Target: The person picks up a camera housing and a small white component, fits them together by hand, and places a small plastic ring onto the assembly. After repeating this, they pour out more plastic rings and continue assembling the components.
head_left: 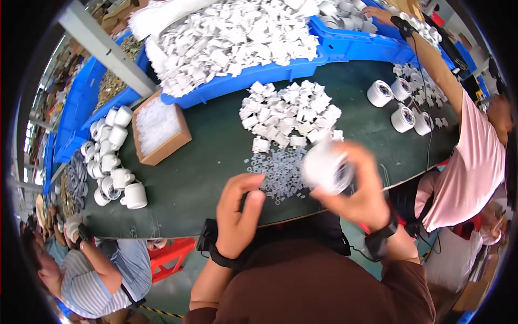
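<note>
- The right hand (362, 189) holds a white, smooth, cylindrical plastic housing (319, 168), the thing being handled. It is raised above the near edge of the dark green counter (208, 162), and motion makes it blurred.
- Fingers and thumb go around its side, and the end with dark parts is turned toward the palm. I think this grip is chosen because the round wall gives a firm hold.
- The left hand (237, 216) is half-curled, with a clear gap between thumb and forefinger; I see nothing held there. It is just beside the small translucent plastic rings (278, 170).
- These rings lie loosely spread, directly before the person, probably so that single ones can be picked easily.
- Behind them is a heap of small white angular plastic parts (291, 110), perhaps a smaller portion kept nearer than the big blue plastic bin (248, 77) at the back.
- To the left, a brown open cardboard box (171, 147) contains whitish small pieces, maybe so they do not scatter. Beside it, white cup-shaped housings (135, 195) are grouped at the side, apparently leaving the middle for the hands.
</note>
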